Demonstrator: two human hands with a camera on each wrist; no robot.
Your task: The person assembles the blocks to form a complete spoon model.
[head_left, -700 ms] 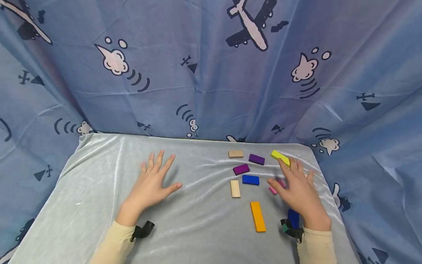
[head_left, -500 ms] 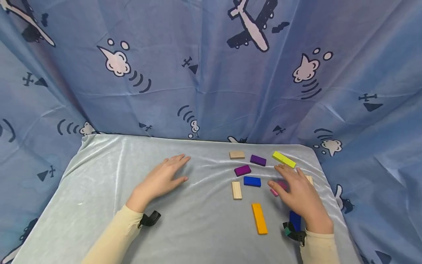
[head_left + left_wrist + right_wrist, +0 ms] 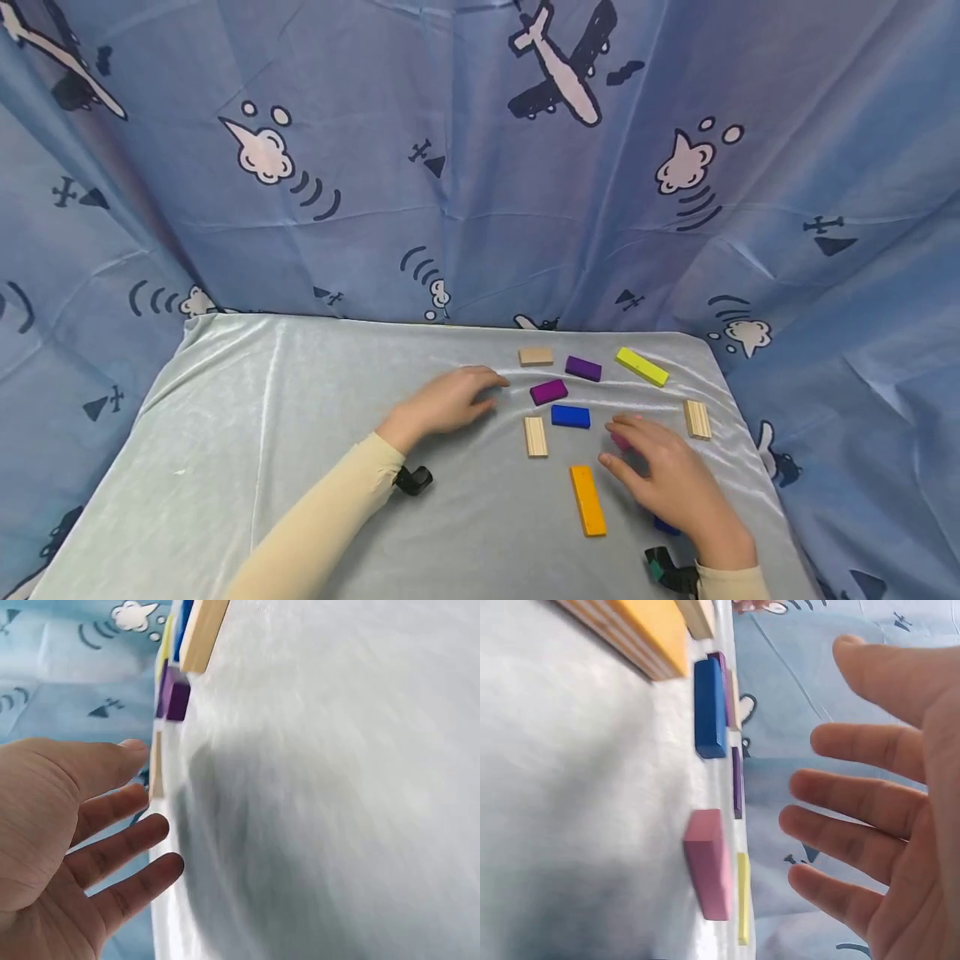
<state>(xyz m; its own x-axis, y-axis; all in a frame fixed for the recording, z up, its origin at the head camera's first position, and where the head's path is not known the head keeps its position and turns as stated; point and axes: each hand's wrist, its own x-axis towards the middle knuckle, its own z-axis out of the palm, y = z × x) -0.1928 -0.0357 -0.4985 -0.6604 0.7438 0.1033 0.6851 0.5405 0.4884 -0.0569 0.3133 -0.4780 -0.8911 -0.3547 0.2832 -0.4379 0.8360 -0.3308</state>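
My left hand (image 3: 444, 402) hovers above the cloth just left of a magenta block (image 3: 548, 392) and a striped wooden block (image 3: 536, 437). In the left wrist view its fingers are spread and relaxed, holding nothing. My right hand (image 3: 667, 475) is over a pink block (image 3: 708, 862), which it mostly covers in the head view. Its straight, parted fingers hold nothing in the right wrist view. A dark blue block (image 3: 666, 527) peeks out beneath that hand. Between the hands lie a blue block (image 3: 571, 417) and a long orange block (image 3: 588, 502).
Farther back are a plain wooden block (image 3: 536, 357), a dark purple block (image 3: 583, 368) and a long yellow block (image 3: 642, 367). Another striped wooden block (image 3: 697, 420) lies at the right. A pale cloth (image 3: 225, 450) covers the table; a patterned blue curtain (image 3: 480, 167) hangs behind.
My left hand has travelled right, close to the blocks, and its fingers have turned rightward. My right hand has drawn slightly nearer to me, away from the yellow block. The blocks have stayed put.
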